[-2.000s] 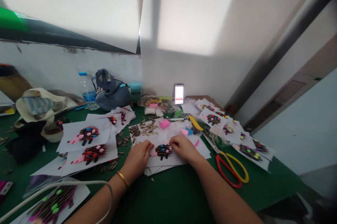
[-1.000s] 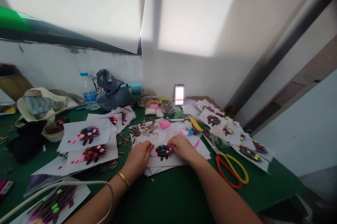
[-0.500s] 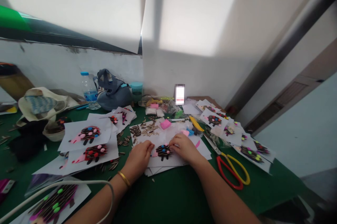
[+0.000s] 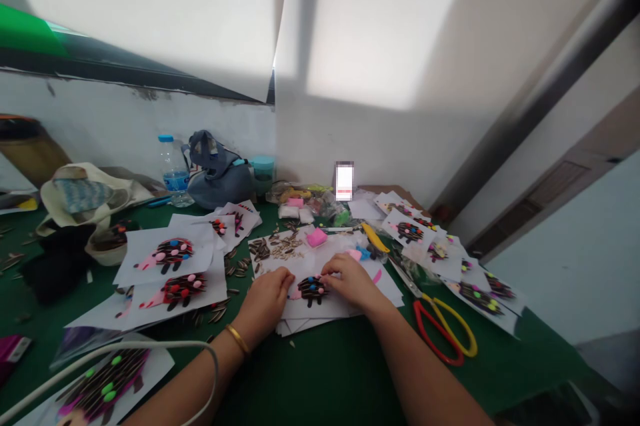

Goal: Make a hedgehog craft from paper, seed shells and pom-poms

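A white sheet of paper [image 4: 320, 313] lies in front of me, bearing a hedgehog picture [image 4: 313, 287] with a pink snout, dark seed-like spines and small coloured balls. My left hand [image 4: 267, 299], with a gold bangle at the wrist, rests beside the snout, fingertips drawn together; what they hold, if anything, is hidden. At the other end of the hedgehog, my right hand [image 4: 350, 283] has thumb and fingers pinched, touching its back edge. Nothing I can name shows in that pinch. Sunflower seeds [image 4: 283, 246] and a pink clay lump [image 4: 317, 237] lie just beyond the hands.
Scissors [image 4: 440, 329] with red and yellow handles lie to the right. Finished-looking hedgehog sheets [image 4: 167, 256] overlap on the left, others [image 4: 463, 266] on the right. A water bottle [image 4: 175, 173], a blue-grey bag [image 4: 220, 179] and a phone [image 4: 345, 181] stand by the wall. A white cable [image 4: 150, 346] crosses my left forearm.
The view has shifted very slightly, so things appear a little further right on the left side. Both hands stay at the hedgehog picture with almost no visible movement.
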Demonstrator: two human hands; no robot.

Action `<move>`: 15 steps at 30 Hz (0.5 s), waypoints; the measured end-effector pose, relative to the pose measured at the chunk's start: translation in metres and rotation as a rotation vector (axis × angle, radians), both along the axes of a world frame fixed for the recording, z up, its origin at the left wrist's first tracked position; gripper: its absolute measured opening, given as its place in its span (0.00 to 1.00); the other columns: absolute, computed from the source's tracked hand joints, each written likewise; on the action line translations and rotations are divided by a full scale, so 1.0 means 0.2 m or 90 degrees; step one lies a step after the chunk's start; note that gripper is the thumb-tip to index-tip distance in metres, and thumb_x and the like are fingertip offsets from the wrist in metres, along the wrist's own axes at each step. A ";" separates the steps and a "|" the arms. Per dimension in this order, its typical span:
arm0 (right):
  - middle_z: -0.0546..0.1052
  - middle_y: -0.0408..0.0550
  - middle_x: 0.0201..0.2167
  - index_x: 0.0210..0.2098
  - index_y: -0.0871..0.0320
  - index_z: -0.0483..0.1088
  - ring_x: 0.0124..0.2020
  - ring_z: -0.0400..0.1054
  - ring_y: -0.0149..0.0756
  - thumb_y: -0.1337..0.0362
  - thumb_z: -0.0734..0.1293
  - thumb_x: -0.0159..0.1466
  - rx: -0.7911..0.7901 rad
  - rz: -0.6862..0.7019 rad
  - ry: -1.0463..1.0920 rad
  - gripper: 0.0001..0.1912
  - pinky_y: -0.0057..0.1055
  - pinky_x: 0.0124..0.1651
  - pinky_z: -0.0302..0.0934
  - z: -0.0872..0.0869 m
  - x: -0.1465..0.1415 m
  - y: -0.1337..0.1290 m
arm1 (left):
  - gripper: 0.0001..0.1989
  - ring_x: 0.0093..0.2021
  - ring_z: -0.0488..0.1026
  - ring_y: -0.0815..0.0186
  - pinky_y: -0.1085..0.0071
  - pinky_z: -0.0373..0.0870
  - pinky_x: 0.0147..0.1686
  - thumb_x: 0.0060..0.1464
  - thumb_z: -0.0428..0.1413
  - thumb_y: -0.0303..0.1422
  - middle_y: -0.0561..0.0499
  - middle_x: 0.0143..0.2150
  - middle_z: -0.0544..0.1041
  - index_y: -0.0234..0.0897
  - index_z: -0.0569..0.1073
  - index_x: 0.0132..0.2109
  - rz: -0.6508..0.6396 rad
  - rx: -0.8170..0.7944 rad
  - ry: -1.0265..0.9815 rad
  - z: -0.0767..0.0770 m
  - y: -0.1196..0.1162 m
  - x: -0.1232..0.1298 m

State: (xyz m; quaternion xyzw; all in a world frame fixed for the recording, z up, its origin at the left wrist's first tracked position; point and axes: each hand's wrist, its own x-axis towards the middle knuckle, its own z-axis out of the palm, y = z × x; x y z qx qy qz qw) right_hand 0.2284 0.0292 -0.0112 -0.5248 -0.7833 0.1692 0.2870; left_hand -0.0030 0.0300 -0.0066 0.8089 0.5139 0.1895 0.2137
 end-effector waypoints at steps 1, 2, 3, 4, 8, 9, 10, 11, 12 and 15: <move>0.74 0.45 0.31 0.32 0.57 0.76 0.37 0.67 0.35 0.68 0.70 0.58 -0.001 0.004 0.005 0.02 0.30 0.41 0.58 0.00 0.00 0.00 | 0.15 0.38 0.71 0.62 0.70 0.60 0.36 0.64 0.40 0.39 0.49 0.34 0.74 0.40 0.66 0.34 0.001 0.000 0.001 0.00 0.00 0.00; 0.74 0.45 0.31 0.32 0.57 0.76 0.36 0.67 0.34 0.69 0.70 0.59 -0.001 0.007 0.008 0.02 0.30 0.42 0.58 0.00 0.00 0.00 | 0.15 0.38 0.71 0.62 0.70 0.60 0.36 0.64 0.40 0.39 0.49 0.34 0.74 0.40 0.66 0.34 0.003 -0.002 0.002 0.00 0.00 0.00; 0.74 0.45 0.31 0.32 0.56 0.76 0.36 0.67 0.34 0.69 0.69 0.59 0.000 0.010 0.009 0.03 0.30 0.42 0.58 0.00 0.00 -0.01 | 0.15 0.38 0.71 0.62 0.70 0.60 0.36 0.64 0.40 0.39 0.49 0.34 0.74 0.40 0.66 0.34 0.005 -0.004 0.003 0.01 0.00 0.00; 0.74 0.45 0.31 0.32 0.56 0.77 0.37 0.67 0.34 0.69 0.69 0.59 0.005 0.012 0.010 0.04 0.30 0.42 0.58 0.00 0.00 -0.01 | 0.15 0.38 0.71 0.62 0.70 0.60 0.36 0.64 0.40 0.39 0.49 0.34 0.74 0.40 0.66 0.34 0.006 -0.005 0.004 0.01 -0.01 0.00; 0.74 0.47 0.32 0.32 0.55 0.78 0.37 0.67 0.35 0.68 0.66 0.61 0.046 0.022 -0.001 0.07 0.31 0.43 0.58 0.02 0.02 -0.06 | 0.15 0.37 0.71 0.62 0.70 0.60 0.36 0.64 0.40 0.39 0.49 0.34 0.74 0.40 0.66 0.34 0.002 -0.002 0.004 0.02 -0.01 0.00; 0.73 0.47 0.33 0.32 0.55 0.78 0.37 0.66 0.35 0.67 0.66 0.61 0.056 0.025 -0.009 0.08 0.31 0.43 0.58 0.02 0.02 -0.08 | 0.15 0.37 0.71 0.62 0.70 0.60 0.36 0.64 0.40 0.39 0.49 0.33 0.74 0.40 0.66 0.34 0.001 -0.001 0.004 0.02 -0.01 0.00; 0.73 0.47 0.33 0.33 0.54 0.79 0.38 0.66 0.35 0.67 0.65 0.62 0.063 0.028 -0.018 0.09 0.32 0.43 0.58 0.03 0.02 -0.10 | 0.15 0.37 0.71 0.62 0.70 0.60 0.36 0.64 0.40 0.39 0.49 0.33 0.74 0.40 0.66 0.34 0.002 0.001 0.005 0.02 -0.01 0.00; 0.73 0.47 0.33 0.33 0.53 0.79 0.38 0.66 0.35 0.67 0.65 0.62 0.068 0.031 -0.028 0.09 0.32 0.43 0.58 0.04 0.02 -0.11 | 0.15 0.37 0.71 0.62 0.70 0.60 0.36 0.64 0.40 0.39 0.49 0.33 0.74 0.40 0.66 0.34 0.003 0.004 0.006 0.01 -0.01 0.00; 0.73 0.46 0.33 0.34 0.53 0.79 0.38 0.65 0.36 0.67 0.65 0.62 0.071 0.034 -0.037 0.10 0.32 0.43 0.58 0.04 0.03 -0.12 | 0.15 0.37 0.71 0.62 0.70 0.60 0.36 0.64 0.40 0.39 0.49 0.33 0.74 0.40 0.66 0.34 0.003 0.007 0.007 0.01 -0.01 0.00; 0.73 0.46 0.34 0.37 0.51 0.79 0.39 0.65 0.36 0.67 0.64 0.62 0.078 0.036 -0.061 0.11 0.33 0.43 0.58 0.05 0.03 -0.14 | 0.15 0.36 0.71 0.63 0.70 0.60 0.35 0.64 0.40 0.39 0.49 0.33 0.74 0.40 0.66 0.33 0.001 0.018 0.007 0.00 -0.01 -0.01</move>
